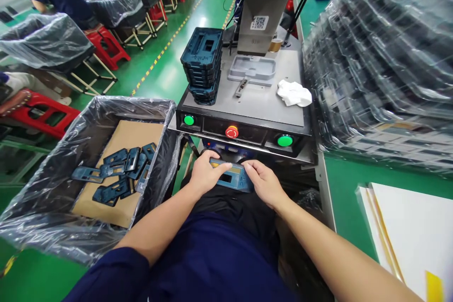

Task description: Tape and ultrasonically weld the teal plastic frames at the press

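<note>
Both hands hold one dark teal plastic housing (231, 180) above my lap, just below the front of the press. My left hand (208, 172) grips its left end, thumb lying over the upper face. At the right end, my right hand (262, 180) pinches the edge between thumb and fingers. A rectangular opening and a yellowish strip show on the part. A stack of similar teal housings (202, 63) stands on the left of the press table (219, 106). Behind its front edge lies a grey fixture (252, 70), under the metal press head (262, 19).
On the press front are two green buttons (188, 120) and a red stop button (231, 132). A white cloth (293, 93) lies at the table's right. At left stands a plastic-lined bin (166, 108) with several loose housings (115, 170). Wrapped stacked trays (371, 66) rise at right.
</note>
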Motion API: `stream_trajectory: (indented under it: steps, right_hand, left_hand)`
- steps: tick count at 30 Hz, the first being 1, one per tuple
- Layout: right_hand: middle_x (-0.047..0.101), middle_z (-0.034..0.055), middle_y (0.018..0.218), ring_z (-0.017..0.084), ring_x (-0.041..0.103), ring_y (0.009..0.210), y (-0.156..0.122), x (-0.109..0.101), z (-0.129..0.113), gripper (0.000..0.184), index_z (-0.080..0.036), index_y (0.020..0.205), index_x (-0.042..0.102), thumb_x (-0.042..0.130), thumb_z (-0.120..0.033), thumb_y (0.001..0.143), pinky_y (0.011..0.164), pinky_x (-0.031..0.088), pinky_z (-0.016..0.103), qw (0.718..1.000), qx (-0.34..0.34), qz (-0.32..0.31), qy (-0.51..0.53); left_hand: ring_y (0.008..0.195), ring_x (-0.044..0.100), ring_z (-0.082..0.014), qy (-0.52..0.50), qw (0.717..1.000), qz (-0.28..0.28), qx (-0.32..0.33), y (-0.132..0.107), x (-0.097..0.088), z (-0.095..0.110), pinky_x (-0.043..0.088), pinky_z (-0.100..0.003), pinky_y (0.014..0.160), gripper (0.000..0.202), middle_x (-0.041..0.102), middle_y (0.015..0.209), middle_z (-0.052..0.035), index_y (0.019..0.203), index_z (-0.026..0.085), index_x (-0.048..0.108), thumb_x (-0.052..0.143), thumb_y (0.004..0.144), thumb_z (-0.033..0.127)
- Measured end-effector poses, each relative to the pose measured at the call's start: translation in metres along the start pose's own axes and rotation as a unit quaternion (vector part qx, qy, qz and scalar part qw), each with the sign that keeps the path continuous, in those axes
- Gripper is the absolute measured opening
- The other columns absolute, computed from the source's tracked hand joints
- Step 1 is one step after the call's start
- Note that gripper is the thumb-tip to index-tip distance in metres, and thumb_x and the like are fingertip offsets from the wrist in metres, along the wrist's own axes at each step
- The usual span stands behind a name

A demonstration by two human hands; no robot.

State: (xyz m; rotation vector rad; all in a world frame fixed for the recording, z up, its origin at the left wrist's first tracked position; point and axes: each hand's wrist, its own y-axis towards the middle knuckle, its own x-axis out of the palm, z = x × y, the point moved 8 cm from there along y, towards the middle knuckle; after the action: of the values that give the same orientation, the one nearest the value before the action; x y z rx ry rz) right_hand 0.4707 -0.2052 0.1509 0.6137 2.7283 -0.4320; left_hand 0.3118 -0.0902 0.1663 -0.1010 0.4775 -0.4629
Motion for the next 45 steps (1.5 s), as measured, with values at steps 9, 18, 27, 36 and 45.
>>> stream_trajectory:
  steps: [9, 18, 27, 36, 45]
  right_hand:
    - [0.068, 0.0049, 0.089, 0.02, 0.058, 0.08, 0.005, -0.002, 0.017, 0.044, -0.02, 0.094, 0.067, 0.052, -0.059, 0.083, 0.073, 0.047, 0.031, 0.996, 0.05, 0.006, 0.077]
    - [0.068, 0.0048, 0.089, 0.019, 0.058, 0.081, 0.004, -0.003, 0.015, 0.044, -0.019, 0.096, 0.067, 0.052, -0.058, 0.084, 0.073, 0.046, 0.03, 0.996, 0.043, 0.012, 0.079]
    - [0.069, 0.0051, 0.09, 0.021, 0.06, 0.084, 0.001, -0.002, 0.007, 0.045, -0.02, 0.095, 0.068, 0.05, -0.059, 0.085, 0.074, 0.047, 0.031, 0.998, 0.022, 0.007, 0.053]
    - [0.069, 0.0048, 0.089, 0.019, 0.059, 0.08, 0.001, -0.003, 0.012, 0.043, -0.019, 0.094, 0.068, 0.052, -0.058, 0.084, 0.073, 0.047, 0.031, 0.996, 0.039, 0.01, 0.083]
    - [0.069, 0.0051, 0.088, 0.019, 0.059, 0.079, 0.001, -0.003, 0.01, 0.044, -0.018, 0.095, 0.067, 0.052, -0.057, 0.083, 0.072, 0.046, 0.031, 0.995, 0.045, 0.009, 0.086]
  left_hand:
    - [0.054, 0.054, -0.0087, -0.241, 0.966, -0.056, -0.078, 0.002, 0.018, -0.017, 0.047, -0.021, 0.05, 0.033, 0.056, 0.068, 0.0026, 0.089, 0.016, 0.064, 0.068, 0.073, 0.044]
    - [0.05, 0.053, -0.0067, -0.27, 0.952, -0.109, -0.094, -0.003, 0.021, -0.008, 0.043, -0.021, 0.054, 0.04, 0.059, 0.064, 0.0051, 0.097, 0.015, 0.059, 0.072, 0.06, 0.021]
    - [0.054, 0.051, -0.0074, -0.246, 0.961, -0.065, -0.106, -0.002, 0.018, -0.012, 0.047, -0.021, 0.048, 0.048, 0.055, 0.07, 0.0016, 0.082, 0.014, 0.063, 0.067, 0.072, 0.061]
    - [0.049, 0.051, -0.0054, -0.232, 0.963, -0.106, -0.089, -0.004, 0.02, -0.006, 0.041, -0.02, 0.051, 0.037, 0.058, 0.068, 0.0047, 0.093, 0.015, 0.06, 0.076, 0.06, 0.024]
    - [0.051, 0.053, -0.0065, -0.263, 0.952, -0.124, -0.099, -0.008, 0.022, -0.005, 0.04, -0.021, 0.055, 0.038, 0.059, 0.068, 0.0046, 0.096, 0.016, 0.06, 0.068, 0.059, 0.019]
